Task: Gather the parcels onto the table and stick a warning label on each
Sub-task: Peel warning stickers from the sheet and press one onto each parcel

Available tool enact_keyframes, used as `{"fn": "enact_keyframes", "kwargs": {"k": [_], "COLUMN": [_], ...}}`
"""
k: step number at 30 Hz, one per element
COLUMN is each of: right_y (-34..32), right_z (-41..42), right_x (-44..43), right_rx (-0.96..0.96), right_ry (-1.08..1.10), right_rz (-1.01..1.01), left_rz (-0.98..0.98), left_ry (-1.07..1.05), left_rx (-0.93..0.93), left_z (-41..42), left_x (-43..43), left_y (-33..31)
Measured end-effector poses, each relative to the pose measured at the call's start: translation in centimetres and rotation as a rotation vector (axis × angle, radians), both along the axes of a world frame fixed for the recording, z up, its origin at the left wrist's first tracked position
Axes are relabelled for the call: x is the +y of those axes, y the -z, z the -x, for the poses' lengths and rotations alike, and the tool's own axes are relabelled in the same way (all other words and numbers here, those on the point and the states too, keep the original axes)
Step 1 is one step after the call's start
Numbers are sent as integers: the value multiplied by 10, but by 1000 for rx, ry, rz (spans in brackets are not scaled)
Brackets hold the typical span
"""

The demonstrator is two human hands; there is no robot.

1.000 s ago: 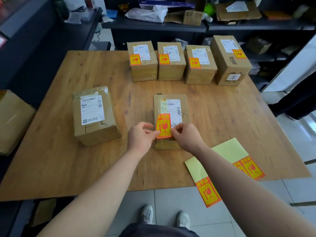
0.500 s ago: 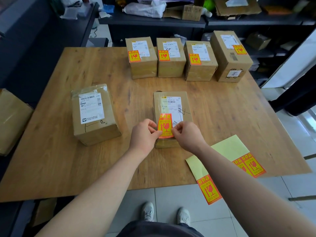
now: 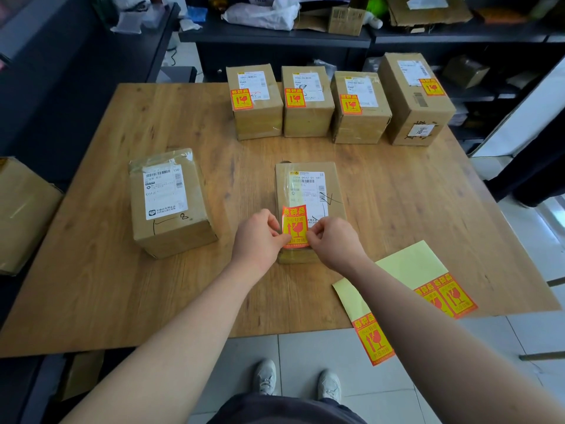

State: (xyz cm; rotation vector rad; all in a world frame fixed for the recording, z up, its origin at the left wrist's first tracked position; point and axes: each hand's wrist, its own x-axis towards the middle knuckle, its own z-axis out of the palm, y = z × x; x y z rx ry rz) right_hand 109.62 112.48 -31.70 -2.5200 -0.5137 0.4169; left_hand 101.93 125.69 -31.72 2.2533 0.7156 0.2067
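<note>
- The left hand [image 3: 260, 237] is pinching the left edge of the warning label [image 3: 295, 228]. Its grip is clamped on that edge between thumb and fingertips.
- The right hand [image 3: 333, 243] is pinching the right edge of the same label, its grip clamped there likewise.
- The warning label, orange-red and yellow, is lying over the near part of the middle parcel [image 3: 308, 182]. Its top is overlapping the lower edge of the white shipping slip. Whether it is fully stuck down cannot be told.
- The middle parcel is lying flat on the bench [image 3: 91, 270], about central and toward the near edge.
- The left parcel [image 3: 169, 206] is sitting on the bench well apart from it, carrying a white shipping slip on top.
- A row of four parcels [image 3: 305, 102] is standing along the far edge, each bearing a warning label; the rightmost is the largest.
- The sticker sheet [image 3: 406, 264], pale yellow, is lying at the near right of the bench and overhanging the edge. Three labels are showing on it, and the right forearm is crossing over it.
- A brown box [image 3: 24, 215] is sitting off the bench to the left.
- A dark shelf [image 3: 275, 38] behind the bench is holding bags and cardboard.
</note>
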Motion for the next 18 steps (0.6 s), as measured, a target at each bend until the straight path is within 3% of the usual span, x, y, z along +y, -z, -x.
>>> {"fn": "enact_keyframes", "kwargs": {"k": [7,13,18], "right_y": [1,12,25], "right_z": [4,-1,-18], "right_x": [-2,-16,-26], "right_rx": [-113,-614,-365], "right_ry": [-14,-427,-580], "right_rz": [5,78,145], "left_rz": [-89,-242,-313], "left_ry": [68,176,231], "left_rx": [-106,-98,153], "left_z": [8,11,7], "left_x": [1,4,13], "left_y": [13,27,35]}}
